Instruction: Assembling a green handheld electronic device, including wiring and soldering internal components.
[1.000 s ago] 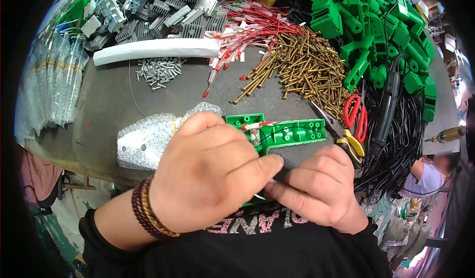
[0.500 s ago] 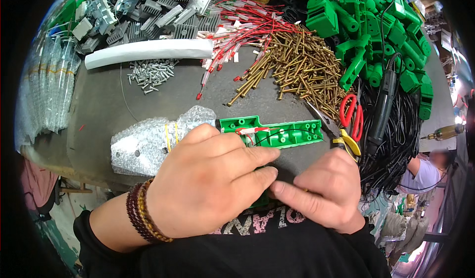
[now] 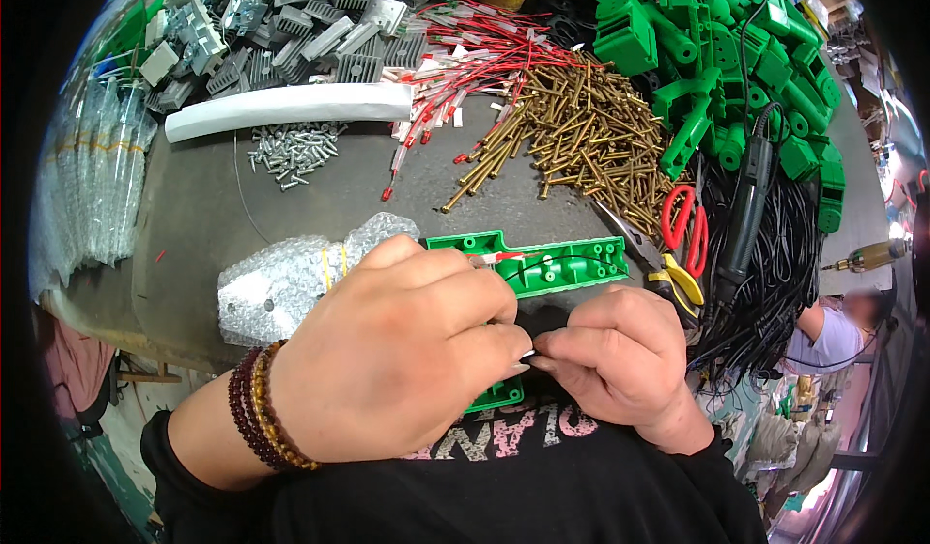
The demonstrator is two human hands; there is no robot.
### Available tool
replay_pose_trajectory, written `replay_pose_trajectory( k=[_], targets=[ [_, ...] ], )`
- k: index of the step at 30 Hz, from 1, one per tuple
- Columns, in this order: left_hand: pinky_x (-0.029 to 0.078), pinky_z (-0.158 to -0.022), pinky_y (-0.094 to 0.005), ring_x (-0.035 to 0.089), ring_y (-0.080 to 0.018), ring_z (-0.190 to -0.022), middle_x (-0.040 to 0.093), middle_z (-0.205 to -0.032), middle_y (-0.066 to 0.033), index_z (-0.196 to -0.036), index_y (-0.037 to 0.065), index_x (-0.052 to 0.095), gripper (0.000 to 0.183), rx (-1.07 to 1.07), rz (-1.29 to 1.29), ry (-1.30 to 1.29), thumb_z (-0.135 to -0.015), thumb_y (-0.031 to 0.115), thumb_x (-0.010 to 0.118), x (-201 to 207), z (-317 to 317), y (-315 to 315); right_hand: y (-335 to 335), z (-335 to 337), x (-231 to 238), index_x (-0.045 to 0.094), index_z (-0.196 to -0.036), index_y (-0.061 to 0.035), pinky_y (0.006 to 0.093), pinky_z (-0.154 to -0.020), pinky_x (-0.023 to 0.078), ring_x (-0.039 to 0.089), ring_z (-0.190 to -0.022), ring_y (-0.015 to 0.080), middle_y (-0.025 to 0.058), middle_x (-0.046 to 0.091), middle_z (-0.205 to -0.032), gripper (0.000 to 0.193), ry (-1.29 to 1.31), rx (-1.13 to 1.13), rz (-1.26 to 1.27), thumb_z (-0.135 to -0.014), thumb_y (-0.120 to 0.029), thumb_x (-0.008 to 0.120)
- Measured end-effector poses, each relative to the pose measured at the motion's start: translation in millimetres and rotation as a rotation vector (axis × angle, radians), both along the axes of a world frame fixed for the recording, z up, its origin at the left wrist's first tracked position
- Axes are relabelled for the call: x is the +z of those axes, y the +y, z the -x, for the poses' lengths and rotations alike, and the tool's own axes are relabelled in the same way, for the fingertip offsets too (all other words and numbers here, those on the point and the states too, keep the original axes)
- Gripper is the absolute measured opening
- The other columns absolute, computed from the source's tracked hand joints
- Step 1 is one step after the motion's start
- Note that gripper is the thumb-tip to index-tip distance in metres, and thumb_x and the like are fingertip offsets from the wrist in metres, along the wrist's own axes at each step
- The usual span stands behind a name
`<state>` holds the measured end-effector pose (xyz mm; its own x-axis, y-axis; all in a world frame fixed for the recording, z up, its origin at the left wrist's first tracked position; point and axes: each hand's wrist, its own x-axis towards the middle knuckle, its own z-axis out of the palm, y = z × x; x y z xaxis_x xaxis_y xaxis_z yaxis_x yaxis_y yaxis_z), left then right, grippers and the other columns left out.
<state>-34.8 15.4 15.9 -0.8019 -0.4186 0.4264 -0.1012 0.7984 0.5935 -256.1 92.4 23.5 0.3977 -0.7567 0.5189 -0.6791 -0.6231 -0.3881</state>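
right hand (image 3: 625, 365) has edged nearer the hollow, ribbed green housing (image 3: 578, 271).

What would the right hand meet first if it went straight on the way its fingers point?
Most likely the fingers of the left hand: the right hand points leftward at them, though depth between the two is unclear.

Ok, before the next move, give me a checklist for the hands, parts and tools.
1. Both hands in view: ok, left hand and right hand with fingertips close together.
2. Item at the fingertips identified: cannot tell, too small and hidden.
3. Green housing open side up: ok.
4. Lower green part fully visible: not ok, partly behind the left hand.
5. Pliers in view: ok, beside the scissors.
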Motion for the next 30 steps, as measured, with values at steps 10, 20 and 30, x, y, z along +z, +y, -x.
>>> replay_pose_trajectory(
  k=[10, 20, 30],
  targets=[
    [0.043, -0.06, -0.0353, 0.057, -0.0233, -0.072, 0.056, -0.076, -0.0032, -0.083, 0.009, 0.069, 0.016, 0.083, 0.325, -0.033, -0.069, 0.015, 0.068, 3, 10, 5, 11, -3, 8, 0.057, -0.096, -0.002, 0.026, -0.049, 0.042, 0.056, -0.053, 0.0094, 0.0032, 0.06, -0.066, 0.012, -0.808, -0.149, -1.151, -0.096, -0.011, 0.065],
    [0.048, -0.061, -0.0364, 0.058, -0.0256, -0.069, 0.05, -0.074, -0.0052, -0.077, 0.009, 0.061, 0.012, -0.149, 0.024, -0.13, -0.073, 0.019, 0.065, 8, 11, -8, 5, 0, 16, 0.059, -0.09, -0.0052, 0.036, -0.049, 0.049, 0.065, -0.057, 0.0284, 0.0089, 0.065, -0.071, 0.015, -0.107, 0.048, -0.466, -0.084, -0.006, 0.074],
    [0.027, -0.049, -0.0308, 0.046, -0.0141, -0.059, 0.038, -0.062, 0.0028, -0.062, 0.012, 0.053, 0.019, 0.217, 0.614, 0.182, -0.062, 0.008, 0.072, -18, 27, 19, 13, 9, 12, 0.057, -0.093, -0.003, 0.0184, -0.043, 0.036, 0.051, -0.051, 0.0024, -0.0014, 0.058, -0.064, 0.013, -0.924, -0.161, -1.354, -0.1, -0.014, 0.057]
  ],
)
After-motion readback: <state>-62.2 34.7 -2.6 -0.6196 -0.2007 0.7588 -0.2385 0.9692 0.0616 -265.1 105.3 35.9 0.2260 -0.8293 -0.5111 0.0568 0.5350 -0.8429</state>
